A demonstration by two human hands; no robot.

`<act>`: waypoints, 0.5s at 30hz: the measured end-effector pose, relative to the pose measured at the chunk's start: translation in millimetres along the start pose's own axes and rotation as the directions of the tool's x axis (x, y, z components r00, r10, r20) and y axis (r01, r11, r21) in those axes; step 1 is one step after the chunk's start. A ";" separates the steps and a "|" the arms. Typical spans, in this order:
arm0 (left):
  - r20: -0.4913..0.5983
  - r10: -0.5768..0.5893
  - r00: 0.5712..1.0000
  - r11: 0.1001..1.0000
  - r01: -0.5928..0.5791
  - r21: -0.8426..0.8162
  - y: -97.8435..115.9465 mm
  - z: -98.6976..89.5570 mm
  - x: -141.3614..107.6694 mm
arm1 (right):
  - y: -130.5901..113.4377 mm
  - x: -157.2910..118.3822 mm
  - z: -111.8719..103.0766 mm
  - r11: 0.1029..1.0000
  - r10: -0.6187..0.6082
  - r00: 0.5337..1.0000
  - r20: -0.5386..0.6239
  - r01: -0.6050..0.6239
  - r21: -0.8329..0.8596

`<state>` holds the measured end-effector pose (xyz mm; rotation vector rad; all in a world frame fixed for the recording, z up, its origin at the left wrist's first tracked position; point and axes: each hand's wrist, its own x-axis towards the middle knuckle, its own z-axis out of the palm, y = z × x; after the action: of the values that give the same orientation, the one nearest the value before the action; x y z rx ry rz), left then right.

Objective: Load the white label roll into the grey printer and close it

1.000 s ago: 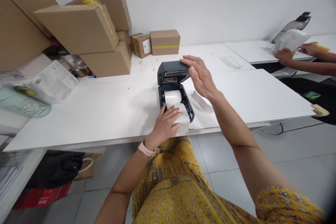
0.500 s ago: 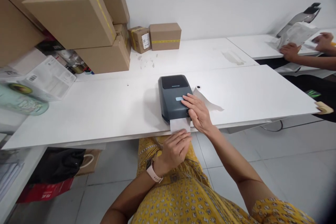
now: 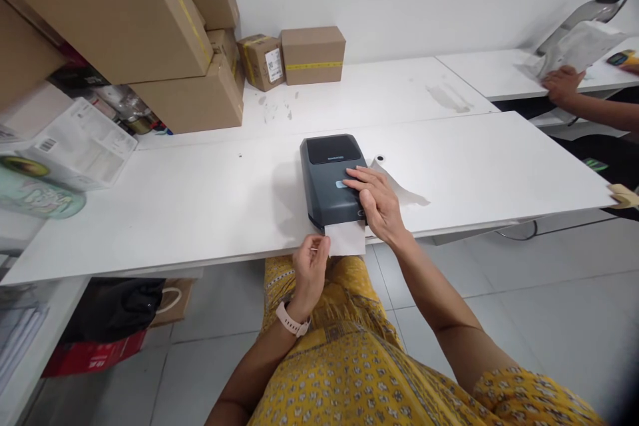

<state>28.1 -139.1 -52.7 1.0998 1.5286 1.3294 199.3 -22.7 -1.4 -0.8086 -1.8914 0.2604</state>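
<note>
A dark grey label printer (image 3: 329, 176) sits near the front edge of the white table. From its front slot a blank white paper label (image 3: 345, 238) sticks out over the table edge. My left hand (image 3: 310, 266), with a pink watch band on the wrist, is closed in a pinch at the label's left edge. Across the printer's right side and top lies my right hand (image 3: 378, 203), its fingers stretched out near the light blue button (image 3: 340, 184). To the printer's right is a small white paper roll (image 3: 380, 160) with a loose strip trailing from it.
Cardboard boxes (image 3: 170, 23) are stacked at the left, with two smaller boxes against the wall. A white carton (image 3: 84, 143) and a green bottle (image 3: 42, 193) stand far left. At the right, a co-worker's hand (image 3: 564, 85) rests by a white package (image 3: 582, 46).
My left hand has shifted left from the label's lower end to its left edge, turning to a pinch. My right hand stays on the printer. The view has shifted slightly.
</note>
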 end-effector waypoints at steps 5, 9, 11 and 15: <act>0.130 -0.055 0.990 0.999 0.054 0.007 -2.0 10.8 -1.7 | -2.4 -2.1 5.8 0.999 0.039 0.999 -0.028 -0.039 0.025; 0.180 -0.048 0.982 0.998 0.055 -0.033 1.0 16.3 -2.8 | -2.2 -8.1 10.1 0.997 0.074 0.996 -0.048 -0.072 0.036; 0.179 -0.058 0.982 0.996 0.068 -0.050 0.9 16.9 -3.0 | -0.2 -12.6 12.5 0.997 0.072 0.996 -0.054 -0.071 0.033; 0.163 -0.062 0.985 0.997 0.070 -0.040 -5.5 14.5 -3.3 | 2.7 -20.7 15.5 0.997 0.070 0.996 -0.058 -0.068 0.025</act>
<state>42.3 -138.5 -59.7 1.0916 1.3969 1.1942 192.2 -31.2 -24.9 -0.8581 -1.8051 0.2978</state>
